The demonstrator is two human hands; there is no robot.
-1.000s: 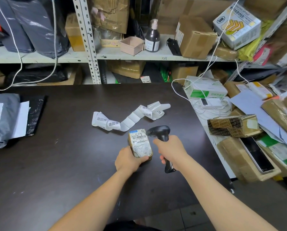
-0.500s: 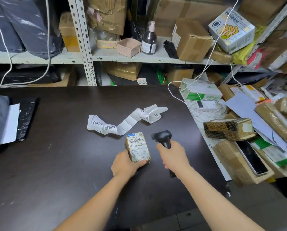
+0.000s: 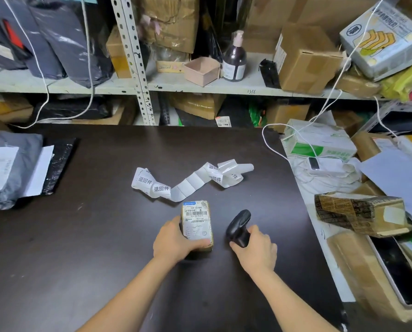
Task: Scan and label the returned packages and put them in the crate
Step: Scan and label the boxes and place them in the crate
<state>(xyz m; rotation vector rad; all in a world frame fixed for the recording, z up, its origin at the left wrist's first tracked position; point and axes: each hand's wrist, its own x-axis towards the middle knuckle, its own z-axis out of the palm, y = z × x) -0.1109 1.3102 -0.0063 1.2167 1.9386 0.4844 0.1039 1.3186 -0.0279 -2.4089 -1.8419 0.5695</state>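
The left hand (image 3: 173, 240) grips the package (image 3: 196, 224) at its lower end, with the thumb across the bottom of the white label; the other fingers are behind the package and hidden. The package is near the middle of the front part of the dark table (image 3: 92, 248), label side toward the camera. The barcode is visible, but the small print is too fine to read. I cannot tell whether the lower edge of the package rests on the table or is a little lifted. Just beside it, to the right, the right hand (image 3: 256, 248) is closed around the handle of the black scanner (image 3: 239, 227). The hand covers most of the handle, and only the head shows. The scanner and the package are apart. Behind the package a curled label strip (image 3: 188, 183) lies on the table, and its far end is rolled over itself. At the left edge a grey bag (image 3: 11, 168) is partly cut off by the frame. On the shelf (image 3: 224, 88) behind, a dark bottle (image 3: 234, 61) stands beside a small pink box (image 3: 201, 70).
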